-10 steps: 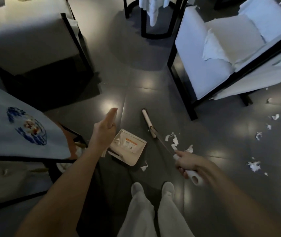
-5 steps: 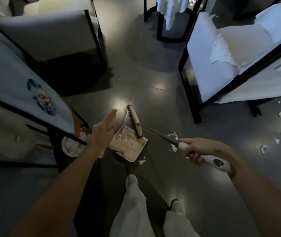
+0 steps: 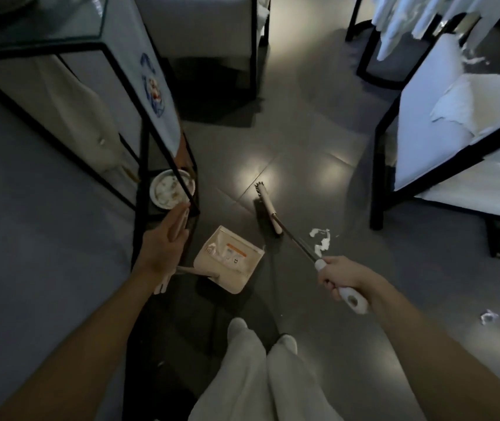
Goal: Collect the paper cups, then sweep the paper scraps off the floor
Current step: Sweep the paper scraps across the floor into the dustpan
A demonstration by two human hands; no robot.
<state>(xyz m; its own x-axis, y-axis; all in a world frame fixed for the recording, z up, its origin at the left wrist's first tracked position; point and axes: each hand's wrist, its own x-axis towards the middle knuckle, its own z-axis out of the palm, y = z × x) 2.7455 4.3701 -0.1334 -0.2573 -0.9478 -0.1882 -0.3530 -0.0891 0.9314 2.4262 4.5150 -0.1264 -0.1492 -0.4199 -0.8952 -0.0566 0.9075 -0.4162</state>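
At the centre left, on the low shelf of the black-framed glass-topped table (image 3: 143, 177), sits what looks like a round white paper cup (image 3: 171, 191) seen from above, with pale bits inside. Just below it, your left hand (image 3: 165, 241) reaches forward with its fingers straight and close together. They lie along a beige bar that is probably the upright handle of the beige plastic dustpan (image 3: 244, 276), but the thumb is hidden, so you cannot tell whether the hand actually holds the bar. The dustpan rests at the centre on the dark glossy tiled floor (image 3: 303, 141), with its mouth towards the upper right. Right of it, the long broom (image 3: 268, 212) has its beige head on the floor. Its thin dark shaft slants down to your right hand (image 3: 343, 278), whose fingers are curled firmly round the white grip, with the forearm entering from the lower right. The torn white paper scraps (image 3: 321, 241) lie just beside that shaft, with a few more near the lower right edge. Judge them almost weightless, soft, and likely to flutter or skate on the glossy tile. Don't pinch them up. Drive them with short, low strokes, bristles flat, towards the pan. At the right stands a white cushioned black-framed chair (image 3: 431, 138), so mind its legs.
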